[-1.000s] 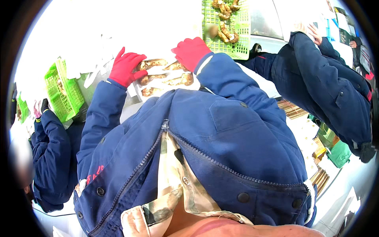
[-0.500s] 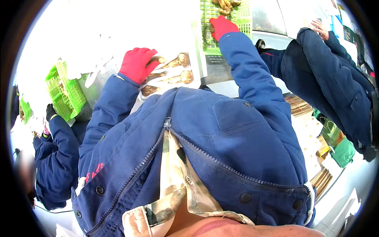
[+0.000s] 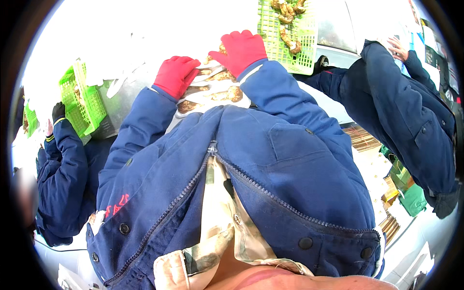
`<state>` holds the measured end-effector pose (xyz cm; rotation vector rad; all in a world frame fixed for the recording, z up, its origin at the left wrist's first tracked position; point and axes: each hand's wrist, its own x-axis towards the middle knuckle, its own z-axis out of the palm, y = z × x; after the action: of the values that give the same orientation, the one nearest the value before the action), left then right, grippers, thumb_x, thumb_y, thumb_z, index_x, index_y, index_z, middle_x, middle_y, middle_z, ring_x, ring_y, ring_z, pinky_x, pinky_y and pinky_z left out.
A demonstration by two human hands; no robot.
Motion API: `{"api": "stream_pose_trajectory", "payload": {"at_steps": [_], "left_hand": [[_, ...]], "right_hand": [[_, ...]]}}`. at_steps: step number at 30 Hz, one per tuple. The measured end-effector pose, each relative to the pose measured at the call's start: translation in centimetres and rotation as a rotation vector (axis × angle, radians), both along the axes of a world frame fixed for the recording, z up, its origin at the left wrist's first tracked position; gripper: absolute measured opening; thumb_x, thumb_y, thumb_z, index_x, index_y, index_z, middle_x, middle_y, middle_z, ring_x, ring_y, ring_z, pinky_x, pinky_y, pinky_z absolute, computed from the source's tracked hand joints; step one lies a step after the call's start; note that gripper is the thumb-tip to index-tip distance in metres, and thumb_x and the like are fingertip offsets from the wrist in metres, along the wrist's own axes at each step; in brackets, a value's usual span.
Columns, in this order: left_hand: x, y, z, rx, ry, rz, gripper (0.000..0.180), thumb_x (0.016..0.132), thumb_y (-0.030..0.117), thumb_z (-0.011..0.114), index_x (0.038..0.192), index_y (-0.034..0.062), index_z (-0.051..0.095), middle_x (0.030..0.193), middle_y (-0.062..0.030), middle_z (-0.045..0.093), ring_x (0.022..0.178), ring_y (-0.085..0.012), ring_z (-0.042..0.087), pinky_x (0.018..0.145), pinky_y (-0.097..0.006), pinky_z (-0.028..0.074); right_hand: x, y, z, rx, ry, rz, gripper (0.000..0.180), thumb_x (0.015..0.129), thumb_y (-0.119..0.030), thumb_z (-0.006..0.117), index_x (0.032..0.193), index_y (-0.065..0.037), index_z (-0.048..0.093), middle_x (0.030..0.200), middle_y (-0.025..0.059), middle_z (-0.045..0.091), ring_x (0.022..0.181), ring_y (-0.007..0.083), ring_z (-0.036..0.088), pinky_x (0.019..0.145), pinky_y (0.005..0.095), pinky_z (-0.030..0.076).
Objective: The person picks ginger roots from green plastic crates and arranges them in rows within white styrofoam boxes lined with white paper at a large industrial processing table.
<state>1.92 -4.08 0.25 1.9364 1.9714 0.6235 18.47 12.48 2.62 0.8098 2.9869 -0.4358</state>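
Observation:
Several brown-and-white mushrooms (image 3: 234,94) lie side by side in a shallow white tray (image 3: 245,102) right in front of my jacket. My left hand (image 3: 177,76), in a red glove, rests at the tray's left side with its fingers stretched over the edge. At the tray's far right side is my right hand (image 3: 240,52), also gloved in red. Between its thumb and fingers shows part of a mushroom (image 3: 222,49); the glove covers the rest. Beyond that hand stands a green plastic basket (image 3: 303,48) with more mushrooms (image 3: 287,14) in it.
Another green basket (image 3: 86,104) stands on the left, near a co-worker's dark-gloved hand (image 3: 58,111). Someone in dark blue clothes (image 3: 394,108) stands close on my right. White straps (image 3: 117,86) lie on the table left of the tray. The far tabletop is washed out by glare.
My right hand has come out of the green basket and moved left to the tray, where a mushroom shows in its fingers. My left hand stays beside the tray.

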Motion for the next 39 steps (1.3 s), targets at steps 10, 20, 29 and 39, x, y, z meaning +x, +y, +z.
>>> {"api": "stream_pose_trajectory", "payload": {"at_steps": [10, 20, 29, 39], "left_hand": [[-0.3, -0.5, 0.0, -0.023, -0.009, -0.009, 0.016, 0.084, 0.012, 0.066, 0.101, 0.0118, 0.067, 0.099, -0.0079, 0.067, 0.091, -0.0309, 0.062, 0.078, -0.041, 0.05], [-0.8, 1.8, 2.3, 0.066, -0.02, 0.068, 0.032, 0.082, 0.013, 0.069, 0.113, 0.009, 0.063, 0.108, -0.0101, 0.067, 0.101, -0.0321, 0.061, 0.087, -0.042, 0.049], [-3.4, 4.7, -0.5, -0.129, 0.304, 0.016, 0.015, 0.081, 0.023, 0.068, 0.087, 0.0106, 0.065, 0.083, -0.0091, 0.063, 0.085, -0.0317, 0.06, 0.076, -0.044, 0.047], [-3.2, 4.6, 0.7, 0.048, 0.208, 0.039, 0.026, 0.073, 0.019, 0.074, 0.096, 0.0114, 0.064, 0.104, -0.0095, 0.064, 0.102, -0.032, 0.059, 0.086, -0.042, 0.048]], "right_hand": [[1.8, 2.8, -1.6, -0.091, 0.079, 0.307, 0.033, 0.087, -0.027, 0.062, 0.119, -0.018, 0.065, 0.107, 0.0022, 0.067, 0.098, 0.024, 0.06, 0.083, 0.04, 0.047], [1.3, 1.9, -1.1, -0.046, 0.115, 0.22, 0.035, 0.087, -0.033, 0.062, 0.118, -0.017, 0.064, 0.105, 0.002, 0.068, 0.095, 0.0239, 0.06, 0.082, 0.0406, 0.045], [-3.3, 0.5, -0.3, 0.131, -0.255, 0.17, 0.027, 0.087, -0.035, 0.062, 0.106, -0.017, 0.065, 0.102, 0.0026, 0.067, 0.101, 0.0226, 0.059, 0.086, 0.0429, 0.039], [-2.8, 1.0, -2.4, 0.26, -0.002, 0.312, 0.013, 0.079, -0.019, 0.064, 0.09, -0.022, 0.069, 0.088, -0.0017, 0.065, 0.09, 0.0203, 0.061, 0.079, 0.0422, 0.042]]}}
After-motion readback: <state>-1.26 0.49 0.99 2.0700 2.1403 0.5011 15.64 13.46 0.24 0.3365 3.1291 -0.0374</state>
